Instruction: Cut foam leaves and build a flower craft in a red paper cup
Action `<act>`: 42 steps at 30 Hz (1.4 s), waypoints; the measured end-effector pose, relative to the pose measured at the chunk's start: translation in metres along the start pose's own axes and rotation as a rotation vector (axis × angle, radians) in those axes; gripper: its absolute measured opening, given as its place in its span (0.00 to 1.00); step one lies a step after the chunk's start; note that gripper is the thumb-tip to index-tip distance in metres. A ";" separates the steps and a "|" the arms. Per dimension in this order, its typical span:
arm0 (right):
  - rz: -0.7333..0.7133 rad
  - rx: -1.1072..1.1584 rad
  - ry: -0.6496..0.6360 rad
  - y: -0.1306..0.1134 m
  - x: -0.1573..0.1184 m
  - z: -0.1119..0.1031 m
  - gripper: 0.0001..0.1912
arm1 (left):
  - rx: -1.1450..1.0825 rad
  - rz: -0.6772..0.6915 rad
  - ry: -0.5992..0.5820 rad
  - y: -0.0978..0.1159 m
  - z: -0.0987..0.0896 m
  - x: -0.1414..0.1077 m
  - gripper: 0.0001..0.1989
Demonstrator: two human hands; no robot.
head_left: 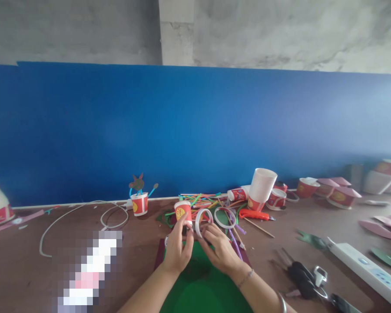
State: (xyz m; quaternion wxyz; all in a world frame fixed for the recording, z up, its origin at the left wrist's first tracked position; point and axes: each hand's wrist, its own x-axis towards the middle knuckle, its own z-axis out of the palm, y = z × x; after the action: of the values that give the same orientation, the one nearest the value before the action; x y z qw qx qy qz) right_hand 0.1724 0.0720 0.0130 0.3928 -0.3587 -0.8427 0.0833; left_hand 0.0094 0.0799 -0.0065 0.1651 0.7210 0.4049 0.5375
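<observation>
My left hand (179, 245) is closed around the lower part of a small red-and-white paper cup (181, 211) with a yellow emblem, its rim facing up. Close beside it, my right hand (220, 248) grips a white ring (198, 222) that looks like a roll of tape, held on edge. Some of its fingertips are hidden behind the ring. Below both hands lies a green sheet or mat (198, 291). A second, thinner white ring (224, 218) lies just beyond my right hand.
Colourful sticks (198, 201) are heaped behind the hands. Stacked paper cups (262, 187) and an orange utility knife (254, 214) are to the right. A decorated cup (140, 205) stands left. Scissors (301, 274) and a power strip (368, 271) lie at front right.
</observation>
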 end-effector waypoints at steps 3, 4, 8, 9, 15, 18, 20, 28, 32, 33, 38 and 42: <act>-0.067 -0.020 -0.011 -0.003 0.001 -0.002 0.05 | -0.050 0.015 -0.077 0.001 -0.003 0.000 0.23; -0.088 -0.022 -0.006 -0.004 0.001 -0.002 0.05 | -0.055 0.034 -0.106 0.002 -0.004 0.000 0.23; -0.146 -0.024 0.008 -0.005 0.002 -0.002 0.07 | -0.021 0.117 -0.186 0.003 -0.005 0.001 0.23; -0.150 -0.028 0.010 -0.005 0.002 -0.001 0.07 | -0.015 0.126 -0.186 0.003 -0.004 0.001 0.24; -0.118 -0.067 0.008 -0.001 -0.001 0.002 0.06 | -0.054 0.032 -0.063 0.000 -0.001 0.002 0.19; -0.079 -0.095 -0.001 0.003 -0.005 0.005 0.06 | -0.081 -0.036 0.009 0.000 -0.003 0.004 0.16; -0.055 -0.124 0.011 0.006 -0.007 0.006 0.07 | -0.077 0.016 -0.029 0.001 -0.004 0.006 0.16; -0.021 -0.080 0.032 0.004 -0.008 0.004 0.07 | -0.002 0.236 -0.239 0.005 -0.006 0.004 0.23; 0.015 0.002 0.029 0.001 -0.008 0.005 0.14 | 0.010 0.185 -0.236 0.001 -0.005 0.003 0.19; 0.020 0.018 0.031 0.001 -0.008 0.005 0.14 | 0.002 0.157 -0.216 0.000 -0.004 0.003 0.17; -0.064 -0.006 0.124 0.000 -0.005 0.003 0.12 | -0.118 -0.050 -0.095 0.000 -0.002 0.006 0.07; -0.093 -0.119 0.148 0.001 -0.005 -0.001 0.10 | -0.160 -0.088 -0.057 0.003 -0.004 0.007 0.08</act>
State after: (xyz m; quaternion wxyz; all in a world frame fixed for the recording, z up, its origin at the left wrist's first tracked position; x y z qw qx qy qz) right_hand 0.1755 0.0694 0.0101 0.4354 -0.3469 -0.8306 -0.0121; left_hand 0.0080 0.0825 0.0013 0.2574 0.7021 0.3870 0.5395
